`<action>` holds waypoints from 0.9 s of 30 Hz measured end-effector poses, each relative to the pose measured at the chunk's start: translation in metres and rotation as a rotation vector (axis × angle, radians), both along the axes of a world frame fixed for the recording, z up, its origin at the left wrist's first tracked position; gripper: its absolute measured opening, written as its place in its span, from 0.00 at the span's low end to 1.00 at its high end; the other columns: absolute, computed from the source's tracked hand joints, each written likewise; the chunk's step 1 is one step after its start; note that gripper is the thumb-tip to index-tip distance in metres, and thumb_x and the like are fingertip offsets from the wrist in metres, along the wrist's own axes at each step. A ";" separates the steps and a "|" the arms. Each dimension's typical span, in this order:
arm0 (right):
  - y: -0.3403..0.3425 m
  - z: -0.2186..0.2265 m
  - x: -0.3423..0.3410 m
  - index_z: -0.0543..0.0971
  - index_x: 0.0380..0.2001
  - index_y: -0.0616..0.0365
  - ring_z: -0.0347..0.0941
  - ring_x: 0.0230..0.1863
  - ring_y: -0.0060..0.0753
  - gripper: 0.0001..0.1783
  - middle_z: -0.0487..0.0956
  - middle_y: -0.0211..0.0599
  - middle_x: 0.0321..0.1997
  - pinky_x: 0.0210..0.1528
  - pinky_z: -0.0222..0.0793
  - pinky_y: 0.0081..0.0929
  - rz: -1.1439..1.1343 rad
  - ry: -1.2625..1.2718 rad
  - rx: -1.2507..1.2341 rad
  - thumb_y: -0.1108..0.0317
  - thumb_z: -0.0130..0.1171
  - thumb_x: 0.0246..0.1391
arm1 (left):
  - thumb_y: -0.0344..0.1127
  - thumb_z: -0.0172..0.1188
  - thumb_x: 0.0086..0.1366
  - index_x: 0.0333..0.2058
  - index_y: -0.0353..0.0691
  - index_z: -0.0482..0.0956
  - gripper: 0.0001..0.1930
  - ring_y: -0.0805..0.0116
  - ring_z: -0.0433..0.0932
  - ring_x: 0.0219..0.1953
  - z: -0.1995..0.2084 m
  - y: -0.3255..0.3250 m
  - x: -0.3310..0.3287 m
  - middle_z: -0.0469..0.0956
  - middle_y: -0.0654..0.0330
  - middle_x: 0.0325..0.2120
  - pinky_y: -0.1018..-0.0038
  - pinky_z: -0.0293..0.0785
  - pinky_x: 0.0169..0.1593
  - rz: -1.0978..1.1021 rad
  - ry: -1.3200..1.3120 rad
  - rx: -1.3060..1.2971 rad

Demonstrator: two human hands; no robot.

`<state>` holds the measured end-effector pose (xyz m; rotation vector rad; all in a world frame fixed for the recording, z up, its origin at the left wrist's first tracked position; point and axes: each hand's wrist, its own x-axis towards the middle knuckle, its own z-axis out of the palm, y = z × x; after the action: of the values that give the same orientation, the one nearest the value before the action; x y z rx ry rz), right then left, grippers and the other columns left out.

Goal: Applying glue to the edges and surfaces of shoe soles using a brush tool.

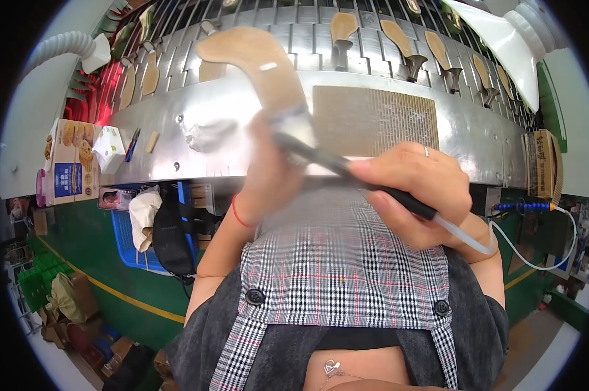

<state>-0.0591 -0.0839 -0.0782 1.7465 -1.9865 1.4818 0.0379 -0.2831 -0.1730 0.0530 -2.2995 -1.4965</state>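
My left hand point(268, 169), smeared by motion and with a red cord at the wrist, is closed round the heel end of a shoe point(268, 65). Its tan sole faces up, a small white patch shows at the waist, and the upper is hidden underneath. In my right hand point(425, 189), which wears a ring, a black pen-shaped tool point(327, 159) with a pale hose at its rear end is gripped. The tool's blurred tip reaches the shoe's heel end beside my left fingers; whether it touches cannot be made out.
Several sole-up heeled shoes point(399, 40) rest on a slatted metal conveyor point(307, 39) beyond the steel bench point(242, 163). Corrugated cardboard point(373, 117), a crumpled clear bag point(210, 135), pens point(132, 144) and a printed carton point(73, 163) lie around. A white duct hood point(503, 52) hangs at right.
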 end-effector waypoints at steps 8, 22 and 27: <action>-0.007 0.011 -0.002 0.82 0.38 0.68 0.80 0.25 0.36 0.15 0.83 0.44 0.29 0.27 0.75 0.26 0.032 0.060 -0.012 0.80 0.65 0.42 | 0.19 0.60 0.47 0.51 0.29 0.65 0.29 0.42 0.61 0.49 0.008 -0.007 -0.003 0.65 0.42 0.47 0.54 0.58 0.55 0.151 0.205 -0.540; 0.001 0.013 -0.001 0.83 0.37 0.67 0.81 0.27 0.38 0.15 0.83 0.44 0.29 0.30 0.75 0.28 0.214 -0.124 0.043 0.78 0.65 0.41 | 0.17 0.62 0.55 0.49 0.30 0.70 0.22 0.65 0.77 0.41 0.004 -0.015 0.004 0.75 0.55 0.42 0.73 0.72 0.47 0.179 0.147 -0.228; 0.002 0.020 -0.010 0.83 0.37 0.63 0.81 0.32 0.40 0.15 0.83 0.48 0.34 0.35 0.77 0.31 0.267 -0.117 0.146 0.74 0.62 0.41 | 0.30 0.72 0.53 0.48 0.31 0.69 0.27 0.64 0.78 0.32 0.013 -0.012 0.001 0.76 0.55 0.32 0.71 0.74 0.36 0.133 0.193 -0.126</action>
<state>-0.0687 -0.0817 -0.0581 2.1020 -2.0277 1.5841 0.0384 -0.2954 -0.1603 0.0253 -2.1844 -1.2321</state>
